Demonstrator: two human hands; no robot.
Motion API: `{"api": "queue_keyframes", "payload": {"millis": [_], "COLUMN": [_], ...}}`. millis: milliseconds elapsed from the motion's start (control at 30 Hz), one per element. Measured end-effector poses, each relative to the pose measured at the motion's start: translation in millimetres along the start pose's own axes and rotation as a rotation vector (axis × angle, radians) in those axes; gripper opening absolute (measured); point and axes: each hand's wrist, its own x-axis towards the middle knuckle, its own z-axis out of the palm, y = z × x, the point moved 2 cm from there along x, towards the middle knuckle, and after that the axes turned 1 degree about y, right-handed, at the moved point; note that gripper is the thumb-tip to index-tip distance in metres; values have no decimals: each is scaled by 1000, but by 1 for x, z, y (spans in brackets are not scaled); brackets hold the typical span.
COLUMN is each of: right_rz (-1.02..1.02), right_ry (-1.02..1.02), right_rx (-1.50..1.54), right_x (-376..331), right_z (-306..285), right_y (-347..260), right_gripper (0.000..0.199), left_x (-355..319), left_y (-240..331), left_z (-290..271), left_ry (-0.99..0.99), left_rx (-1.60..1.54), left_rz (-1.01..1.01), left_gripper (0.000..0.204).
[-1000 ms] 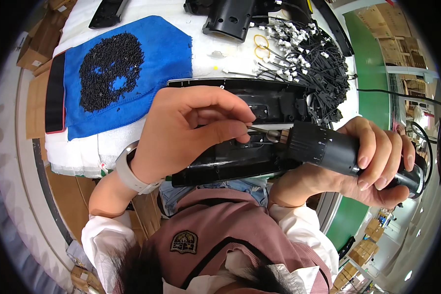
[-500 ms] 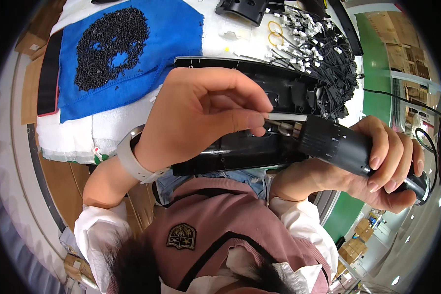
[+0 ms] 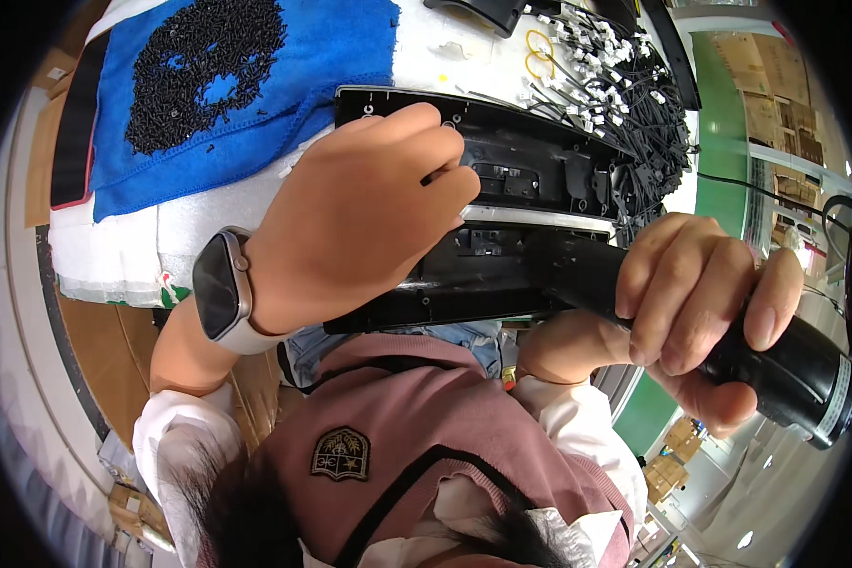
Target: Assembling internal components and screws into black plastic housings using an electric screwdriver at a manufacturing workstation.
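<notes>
My left hand (image 3: pixel 364 204), with a watch on its wrist, is closed above the left part of the black plastic housings. Its curled fingers point away from view, so what they hold, if anything, is hidden. My right hand (image 3: pixel 705 293) wraps round a black electric screwdriver (image 3: pixel 776 374), which slants with its nose toward the lower black housing (image 3: pixel 483 284). The screwdriver's tip is hard to make out against the black plastic. Beyond a pale strip lies the upper black housing (image 3: pixel 540 156), with moulded slots and bosses.
A blue cloth (image 3: pixel 350 47) at the far left bears a heap of small black screws (image 3: pixel 170 104). Black cables with white connectors (image 3: pixel 658 133) pile up at the far right, beside yellow rings (image 3: pixel 540 52). Another black moulded part (image 3: pixel 488 11) lies at the far edge.
My left hand has drawn away from the screwdriver's nose and turned back-up, its fingers curled over the housings. The screwdriver has shifted left and its nose now points into the lower housing.
</notes>
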Motion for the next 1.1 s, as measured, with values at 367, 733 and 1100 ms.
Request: {"api": "queue_keyframes", "payload": {"millis": [367, 733, 1100], "right_rz": [59, 53, 330], "right_ry": [21, -44, -139], "right_rx": [12, 9, -121], "right_x": [-1, 1, 15], "right_z": [2, 4, 22], "right_y": [7, 10, 4], "right_gripper": [42, 44, 40], "left_x": [-2, -3, -5], "left_y": [1, 1, 7], "left_z": [5, 3, 6], "left_ry": [-33, -39, 3], "left_rx": [49, 50, 6], "left_rz": [11, -1, 6], "left_gripper": [18, 19, 14]}}
